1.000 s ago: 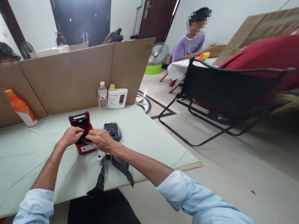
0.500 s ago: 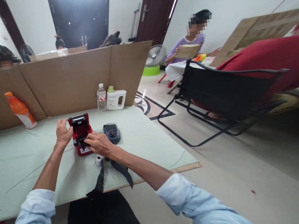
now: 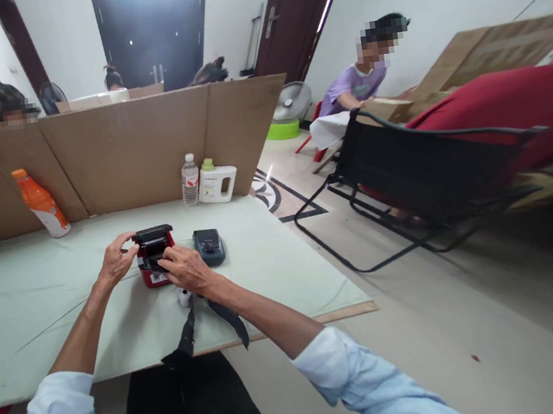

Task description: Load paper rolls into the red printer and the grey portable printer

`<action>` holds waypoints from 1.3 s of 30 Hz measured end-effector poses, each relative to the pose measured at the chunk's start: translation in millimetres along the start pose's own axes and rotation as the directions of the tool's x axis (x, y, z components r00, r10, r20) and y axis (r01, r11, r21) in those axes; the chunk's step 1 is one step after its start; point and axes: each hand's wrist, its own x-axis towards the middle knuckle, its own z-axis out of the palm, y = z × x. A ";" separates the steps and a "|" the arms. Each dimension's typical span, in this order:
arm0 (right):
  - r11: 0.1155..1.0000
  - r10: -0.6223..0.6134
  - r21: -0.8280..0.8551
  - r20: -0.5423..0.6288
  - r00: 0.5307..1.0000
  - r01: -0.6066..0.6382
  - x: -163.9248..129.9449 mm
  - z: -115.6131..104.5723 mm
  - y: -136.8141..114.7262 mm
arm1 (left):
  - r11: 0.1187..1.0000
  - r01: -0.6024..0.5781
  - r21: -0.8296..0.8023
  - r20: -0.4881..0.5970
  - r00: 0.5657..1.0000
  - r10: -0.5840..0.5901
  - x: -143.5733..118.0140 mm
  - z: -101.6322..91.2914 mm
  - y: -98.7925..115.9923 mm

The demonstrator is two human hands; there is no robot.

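A small red and black printer (image 3: 151,279) stands on the table with its black lid (image 3: 153,233) raised at a slant. My left hand (image 3: 115,259) pinches the lid's left edge between thumb and fingers. From the right, my right hand (image 3: 186,268) reaches over the printer's front, its bent fingers at the opening; what they grip is hidden. A dark handheld device (image 3: 209,247) lies just right of the printer. Below my right wrist are a small white roll (image 3: 184,298) and black strips (image 3: 187,337) that run toward the table edge.
A cardboard screen (image 3: 133,150) lines the table's back. Before it stand an orange bottle (image 3: 43,203), a clear water bottle (image 3: 190,180) and a white jug (image 3: 217,185). Right of the table is a black folding chair (image 3: 418,169); people sit beyond.
The printer's lid has tilted down from nearly upright, with my left hand moving along at its edge. My right hand stays at the printer's front. A person at the right has lowered a cardboard box.
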 end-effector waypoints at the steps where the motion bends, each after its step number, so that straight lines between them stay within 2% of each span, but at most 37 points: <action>1: 1.000 -0.001 -0.004 -0.002 1.000 0.001 -0.3 0.4 -0.7 | 1.000 -0.022 0.019 0.030 0.999 0.021 -8.3 -2.5 2.1; 6: 1.000 -0.015 0.005 -0.020 1.000 0.015 -2.9 1.8 -3.1 | 0.980 -0.170 0.104 0.196 0.969 0.147 -39.7 -9.5 2.8; 10: 0.999 -0.013 0.051 -0.025 1.000 0.015 -4.2 2.4 -4.0 | 0.939 -0.227 0.257 0.228 0.959 0.170 -50.7 -4.8 3.1; 14: 0.996 0.012 0.092 -0.035 0.999 -0.009 -5.3 3.9 -3.7 | 0.895 -0.192 0.404 0.176 0.976 0.130 -55.9 2.5 11.7; 18: 0.984 0.129 0.134 -0.094 0.987 -0.116 -6.6 8.1 -1.1 | 0.868 -0.148 0.474 0.153 0.985 0.084 -59.4 5.7 21.1; 21: 0.976 0.181 0.133 -0.052 0.982 -0.173 -6.9 10.0 0.7 | 0.847 -0.146 0.512 0.150 0.985 0.080 -60.3 6.6 25.9; 32: 0.979 0.198 0.048 0.032 0.980 -0.199 -4.7 4.5 -1.7 | 0.794 -0.124 0.595 0.174 0.984 0.023 -59.0 8.2 36.2; 39: 0.973 0.187 0.136 0.000 0.982 -0.185 -5.7 5.1 0.6 | 0.804 -0.105 0.585 0.202 0.979 -0.019 -57.8 5.3 42.3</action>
